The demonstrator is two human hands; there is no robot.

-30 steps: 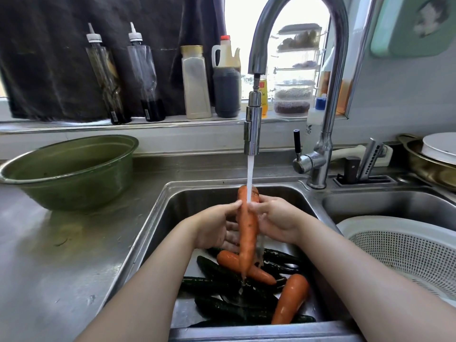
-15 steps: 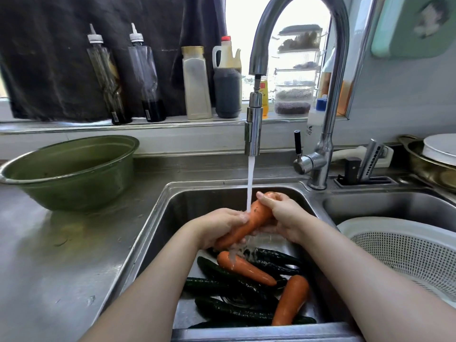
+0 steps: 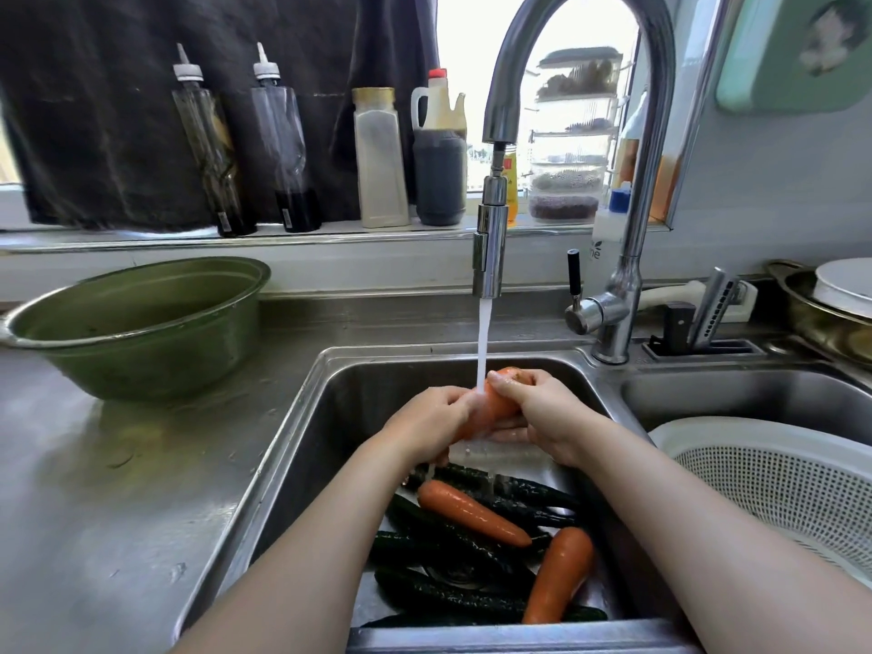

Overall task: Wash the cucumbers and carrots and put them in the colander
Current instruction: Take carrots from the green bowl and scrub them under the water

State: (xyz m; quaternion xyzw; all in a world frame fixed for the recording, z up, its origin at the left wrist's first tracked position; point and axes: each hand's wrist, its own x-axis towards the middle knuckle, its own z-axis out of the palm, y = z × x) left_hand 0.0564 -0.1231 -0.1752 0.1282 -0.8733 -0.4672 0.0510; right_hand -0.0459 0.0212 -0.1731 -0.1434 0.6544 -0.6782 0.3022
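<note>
Item in hand: one carrot (image 3: 493, 408), held tilted under the water stream (image 3: 482, 342) from the tap (image 3: 490, 247), above the left basin (image 3: 363, 398) of the sink. Left hand (image 3: 424, 420): fingers curled round the carrot's lower part. Right hand (image 3: 542, 417): wrapped over its upper, thicker end. Both hands grasp; neither is free. The stream lands on the carrot between the two hands and runs off below. Stock in the left basin, beneath the hands: a loose carrot (image 3: 472, 512) lying across the cucumbers (image 3: 448, 592); a second loose carrot (image 3: 559, 573) near the right wall; the cucumbers dark and overlapping, count not readable. Colander (image 3: 755, 446): white, perforated, set in the right basin (image 3: 731, 394) just beside; no vegetable shows in its visible part. Also present: green bowl (image 3: 141, 342) on the table (image 3: 118, 512) to the left. Step, by judgement: rinsing and rubbing a carrot, early in the task, since the rest of the produce lies in the left basin. Next move, by judgement: turn the carrot so the stream reaches every side, then carry it rightward over the divider and set it in the colander. The wet skin calls for a firm grip.
</note>
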